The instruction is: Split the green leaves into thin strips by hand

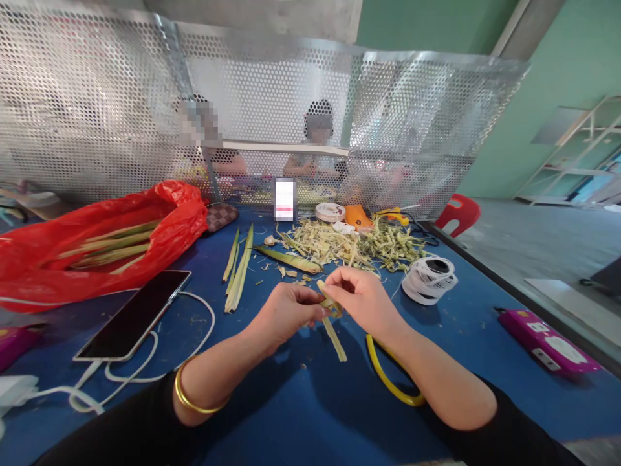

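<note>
Between my two hands is a pale green-yellow leaf strip (334, 338), folded or woven at its upper part, with one end hanging down over the table. My left hand (291, 312) pinches the folded part from the left. From the right, my right hand (359, 296) grips the top of it between thumb and fingers. The fingers partly hide the fold. Behind my hands lie a heap of pale leaf scraps (323, 239) and a greener pile of small folded leaf pieces (392, 246). Long green leaf pieces (241, 275) rest to the left of them.
A red plastic bag (179, 213) with long leaves stands left, near a tablet (136, 317) with a white cable. A roll of white string (429, 279), a yellow ring (388, 378) and a purple box (548, 340) are on the right. People sit behind a perforated metal screen (272, 84).
</note>
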Tool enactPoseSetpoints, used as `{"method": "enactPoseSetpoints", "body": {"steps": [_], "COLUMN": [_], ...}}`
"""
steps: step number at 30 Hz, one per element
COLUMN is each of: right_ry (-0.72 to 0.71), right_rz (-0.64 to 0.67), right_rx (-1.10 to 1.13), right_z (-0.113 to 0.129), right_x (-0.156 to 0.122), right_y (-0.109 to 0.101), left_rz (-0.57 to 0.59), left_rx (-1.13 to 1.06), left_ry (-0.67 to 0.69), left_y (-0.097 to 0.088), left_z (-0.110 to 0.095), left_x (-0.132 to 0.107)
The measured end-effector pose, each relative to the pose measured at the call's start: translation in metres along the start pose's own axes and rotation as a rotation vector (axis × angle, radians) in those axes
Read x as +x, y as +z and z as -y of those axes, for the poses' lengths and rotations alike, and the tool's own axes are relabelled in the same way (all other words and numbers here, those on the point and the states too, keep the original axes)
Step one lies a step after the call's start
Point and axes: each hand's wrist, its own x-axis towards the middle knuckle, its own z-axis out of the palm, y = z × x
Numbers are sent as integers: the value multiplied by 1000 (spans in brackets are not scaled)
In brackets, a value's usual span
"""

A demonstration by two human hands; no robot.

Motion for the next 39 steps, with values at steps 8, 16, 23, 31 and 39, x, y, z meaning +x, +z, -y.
{"method": "enactPoseSetpoints", "body": {"steps": [8, 16, 23, 31, 39], "right_ry": [54, 38, -1, -66, -69], "right_rz": [12, -146, -144, -167, -111], "right_rx": [88, 100, -81, -224, -84], "right_z": [0, -2, -4, -5, -9], "right_x": [-2, 4, 1, 0, 5], "right_y": [2, 1, 5, 12, 5], "left_rz": [211, 285, 417, 440, 234], "left_rx": [112, 36, 117, -41, -14], "left_ry": [-39, 27, 0, -72, -147], "left_y": [0, -6, -7, 1, 3], "left_z": [-5, -8, -7, 2, 4], "left_x": [-6, -7, -6, -8, -4]}}
